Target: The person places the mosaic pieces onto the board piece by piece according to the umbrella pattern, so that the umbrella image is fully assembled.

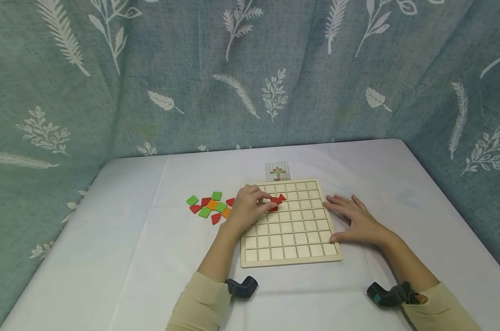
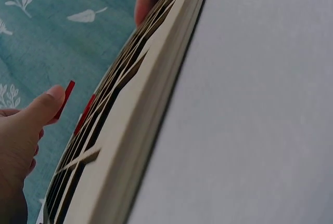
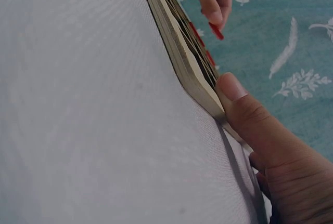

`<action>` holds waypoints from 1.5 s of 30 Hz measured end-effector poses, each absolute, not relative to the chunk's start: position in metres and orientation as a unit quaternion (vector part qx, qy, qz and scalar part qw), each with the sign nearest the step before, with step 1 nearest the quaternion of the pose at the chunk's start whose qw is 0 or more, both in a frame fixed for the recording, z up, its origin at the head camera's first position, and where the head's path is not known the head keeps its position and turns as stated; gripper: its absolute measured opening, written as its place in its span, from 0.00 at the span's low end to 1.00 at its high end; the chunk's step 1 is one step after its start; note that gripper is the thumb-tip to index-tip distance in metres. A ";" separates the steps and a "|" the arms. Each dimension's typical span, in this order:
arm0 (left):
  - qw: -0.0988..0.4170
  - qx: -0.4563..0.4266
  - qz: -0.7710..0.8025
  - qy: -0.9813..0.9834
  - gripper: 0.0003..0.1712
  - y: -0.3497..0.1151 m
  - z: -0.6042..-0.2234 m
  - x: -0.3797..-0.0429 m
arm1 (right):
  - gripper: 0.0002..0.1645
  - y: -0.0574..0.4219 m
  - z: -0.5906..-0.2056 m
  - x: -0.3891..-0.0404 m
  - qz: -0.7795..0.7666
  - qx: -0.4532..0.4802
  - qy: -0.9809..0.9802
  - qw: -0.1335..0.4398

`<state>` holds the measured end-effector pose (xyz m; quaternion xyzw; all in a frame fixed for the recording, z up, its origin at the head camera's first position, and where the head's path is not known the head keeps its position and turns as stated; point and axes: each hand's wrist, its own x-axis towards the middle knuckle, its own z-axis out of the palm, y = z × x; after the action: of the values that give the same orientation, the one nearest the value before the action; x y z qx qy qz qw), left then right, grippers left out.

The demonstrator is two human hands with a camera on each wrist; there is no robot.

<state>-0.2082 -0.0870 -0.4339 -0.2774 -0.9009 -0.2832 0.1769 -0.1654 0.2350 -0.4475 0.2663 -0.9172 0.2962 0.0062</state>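
Note:
A square wooden grid board [image 1: 293,240] lies flat on the white table. Over its upper left part, my left hand [image 1: 246,207] pinches a thin red tile [image 2: 65,99] between thumb and fingers, holding it raised above the grid in both wrist views. Red pieces [image 1: 282,197] sit in the grid around those fingertips, partly covered by the hand. At the board's right side my right hand [image 1: 359,224] rests with fingers spread. Its thumb [image 3: 233,90] touches the board's edge in the right wrist view.
Left of the board lie loose green tiles [image 1: 205,212], orange tiles [image 1: 212,205] and red tiles [image 1: 215,218], some partly behind my left hand. A small pattern card [image 1: 277,171] lies just beyond the board's far edge. A leaf-patterned curtain [image 1: 192,92] hangs behind the table [image 1: 109,257].

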 end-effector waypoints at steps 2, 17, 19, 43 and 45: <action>0.174 -0.277 -0.280 -0.903 0.15 -0.082 -0.435 -0.209 | 0.57 0.235 -0.447 -0.166 0.298 0.269 -0.916 0.007; 0.113 -0.272 -0.238 -0.925 0.16 -0.048 -0.438 -0.205 | 0.57 0.234 -0.447 -0.166 0.300 0.265 -0.916 -0.002; 0.117 -0.273 -0.233 -0.926 0.16 -0.047 -0.440 -0.204 | 0.57 0.234 -0.448 -0.166 0.299 0.267 -0.916 -0.001; 0.117 -0.273 -0.249 -0.922 0.17 -0.047 -0.442 -0.205 | 0.56 0.236 -0.447 -0.166 0.292 0.275 -0.916 0.007; 0.119 -0.270 -0.253 -0.921 0.18 -0.048 -0.442 -0.205 | 0.57 0.236 -0.447 -0.166 0.292 0.275 -0.916 0.007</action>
<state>-0.2045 -0.0475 -0.4419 -0.2700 -0.9214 -0.2529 0.1191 -0.1664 0.2358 -0.4470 0.2752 -0.9161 0.2916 0.0068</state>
